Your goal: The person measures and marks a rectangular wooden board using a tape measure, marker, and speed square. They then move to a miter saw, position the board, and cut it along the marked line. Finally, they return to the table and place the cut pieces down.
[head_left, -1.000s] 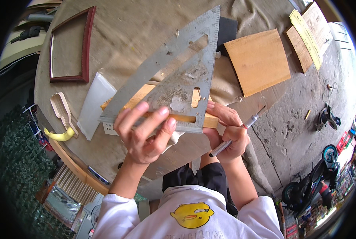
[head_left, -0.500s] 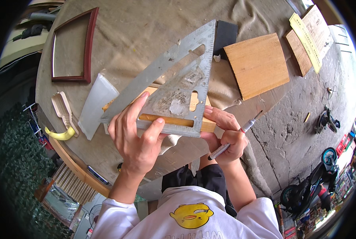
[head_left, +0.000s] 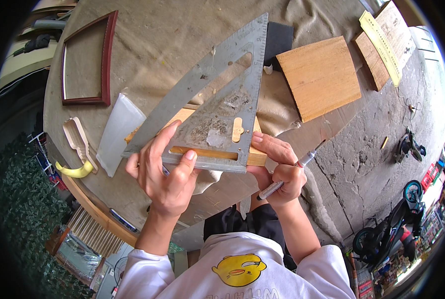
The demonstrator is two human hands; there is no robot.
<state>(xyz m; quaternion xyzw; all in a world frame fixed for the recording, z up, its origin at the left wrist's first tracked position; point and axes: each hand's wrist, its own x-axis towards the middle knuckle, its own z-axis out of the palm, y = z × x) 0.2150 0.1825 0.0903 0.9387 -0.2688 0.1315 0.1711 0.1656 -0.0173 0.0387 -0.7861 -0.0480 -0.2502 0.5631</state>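
Note:
A grey metal triangle square (head_left: 255, 94), scuffed and slotted, lies across a pale wooden block (head_left: 257, 158) held above the table. My left hand (head_left: 166, 169) grips the near edge of the square, thumb and a finger on its face. The block's right end sticks out past the square, pinched by the thumb and fingers of my right hand (head_left: 281, 172). A grey-white marking pen (head_left: 270, 190) is also tucked in my right hand, its thin tip pointing up and right. Most of the block is hidden beneath the square, though some wood shows through the slots.
On the cloth-covered table (head_left: 157, 55) lie a dark red frame (head_left: 106, 60), a translucent white sheet (head_left: 119, 134), a pale wooden cutout (head_left: 77, 137) and a yellow curved piece (head_left: 76, 170). A brown board (head_left: 319, 79) and a black block (head_left: 278, 42) lie beyond the square.
The square's far corner has shifted slightly up and left in view, and the whole scene has drifted a little. The fingers of my left hand have shifted a little; both hands keep their grips.

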